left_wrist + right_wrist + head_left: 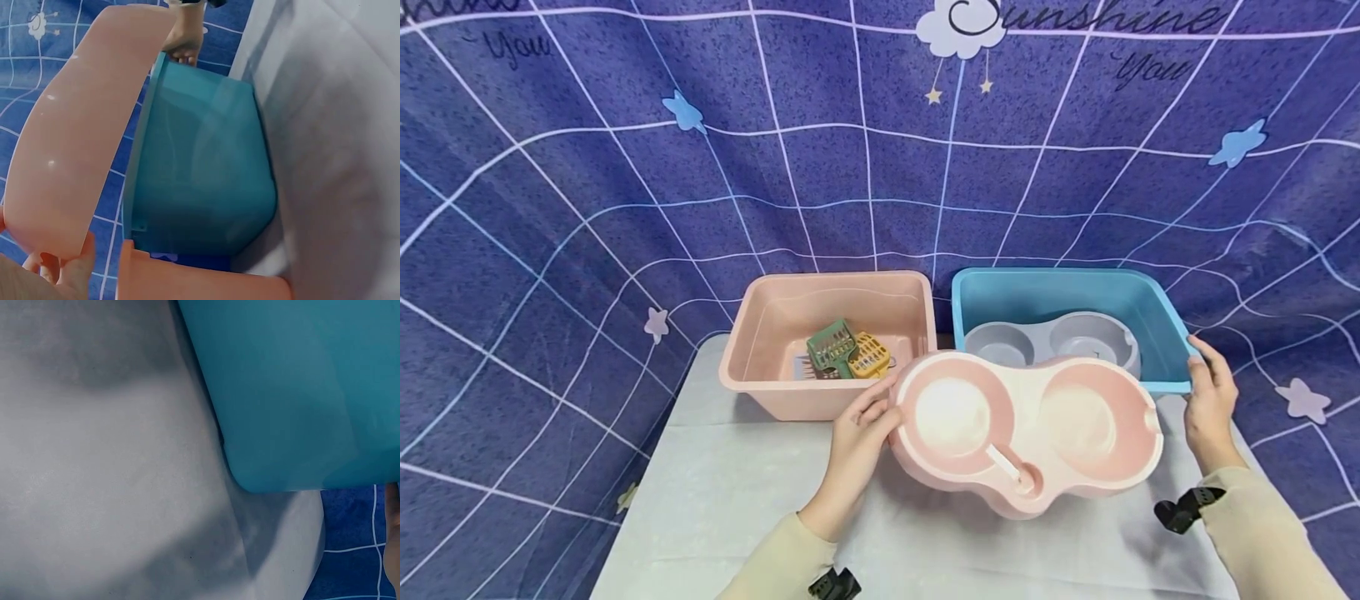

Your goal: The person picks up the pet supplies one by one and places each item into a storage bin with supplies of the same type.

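Observation:
My left hand (861,437) grips the left end of a pink double pet bowl (1026,396), raised above the table and tilted so both round hollows and the small front cup show. In the left wrist view, the smooth underside of the pink bowl (81,125) and the left fingers (78,269) at its end appear. A blue bin (1030,296) stands behind it, with a grey double bowl (1041,337) inside, partly hidden by the pink one. My right hand (1212,404) holds the right rim of this bin. The right wrist view mostly shows the bin's outer wall (287,394).
Left of the blue bin stands a pink bin (790,404) holding a green slotted scoop (833,346) and a yellow slotted scoop (869,357). A white cloth covers the table (745,500). Behind hangs a blue gridded curtain (820,167).

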